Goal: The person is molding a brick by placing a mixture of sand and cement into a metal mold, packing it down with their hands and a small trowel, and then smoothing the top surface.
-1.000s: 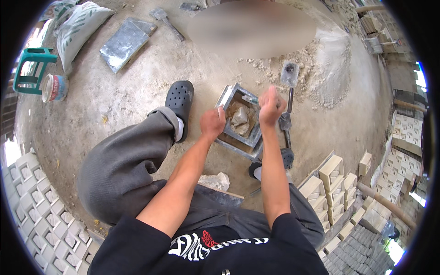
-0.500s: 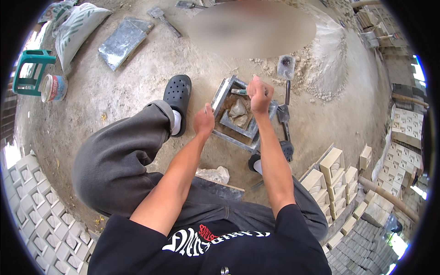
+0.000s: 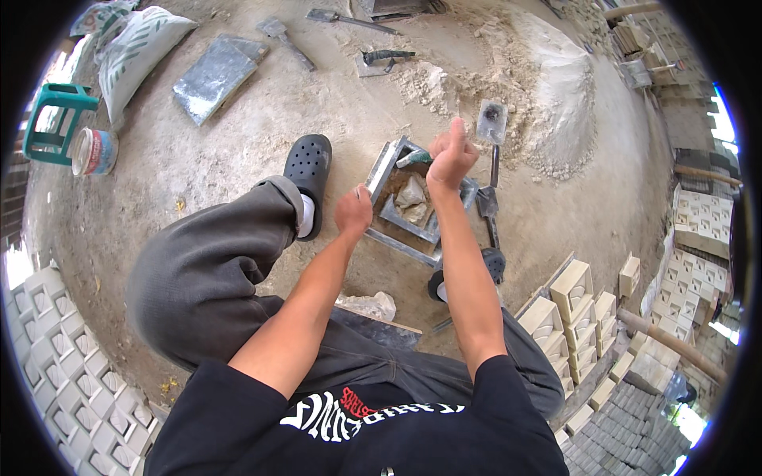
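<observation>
Between my feet a square metal mould frame (image 3: pixel 382 168) rests on the dusty ground. My left hand (image 3: pixel 353 210) is closed on its left side bar. Inside the frame sit a smaller angled metal piece (image 3: pixel 409 224) and a crumpled pale lump (image 3: pixel 411 198), perhaps a cloth or bag. Over the frame's far right part, my right hand (image 3: pixel 452 163) makes a fist with the thumb raised. From it, a brush (image 3: pixel 413 159), green and whitish, points left toward the frame's inner far corner. Its grip is hidden in my fingers.
Two trowel-like tools (image 3: pixel 492 120) (image 3: pixel 487 203) lie right of the frame, before a powder heap (image 3: pixel 559 111). Stacked cream blocks (image 3: pixel 573 287) stand near right, patterned blocks (image 3: pixel 67 357) near left. A metal plate (image 3: pixel 218 75), white sack (image 3: pixel 141 55), tub (image 3: pixel 95 152) and green stool (image 3: pixel 59 119) are far left.
My right hand has turned and shifted slightly, its thumb now upright, and the brush has moved a little with it. My left hand keeps its place on the frame.
</observation>
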Demonstrator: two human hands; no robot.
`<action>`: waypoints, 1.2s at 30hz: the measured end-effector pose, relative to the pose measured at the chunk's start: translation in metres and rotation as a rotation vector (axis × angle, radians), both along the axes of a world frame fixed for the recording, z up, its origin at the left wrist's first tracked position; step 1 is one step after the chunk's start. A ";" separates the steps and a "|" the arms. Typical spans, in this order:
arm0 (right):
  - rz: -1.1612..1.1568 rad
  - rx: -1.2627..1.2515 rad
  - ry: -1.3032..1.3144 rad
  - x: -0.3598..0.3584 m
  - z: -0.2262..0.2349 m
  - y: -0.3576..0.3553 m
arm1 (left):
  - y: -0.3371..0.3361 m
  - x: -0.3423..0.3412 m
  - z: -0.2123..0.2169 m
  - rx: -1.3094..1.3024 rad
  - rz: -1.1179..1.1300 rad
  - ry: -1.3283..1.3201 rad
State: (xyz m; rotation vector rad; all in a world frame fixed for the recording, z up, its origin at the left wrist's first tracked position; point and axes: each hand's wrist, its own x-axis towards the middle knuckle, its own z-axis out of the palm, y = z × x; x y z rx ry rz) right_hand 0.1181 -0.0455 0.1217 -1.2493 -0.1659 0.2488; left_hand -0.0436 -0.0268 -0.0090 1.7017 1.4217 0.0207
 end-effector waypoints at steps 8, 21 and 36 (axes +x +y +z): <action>0.366 -0.068 -0.179 -0.009 -0.038 -0.021 | -0.008 0.006 -0.008 0.021 -0.009 -0.045; 0.374 0.118 -0.225 0.001 0.005 -0.019 | 0.000 -0.001 -0.008 0.030 0.051 -0.011; 0.249 0.265 -0.087 0.011 -0.003 -0.029 | -0.001 -0.002 -0.001 0.070 0.022 -0.006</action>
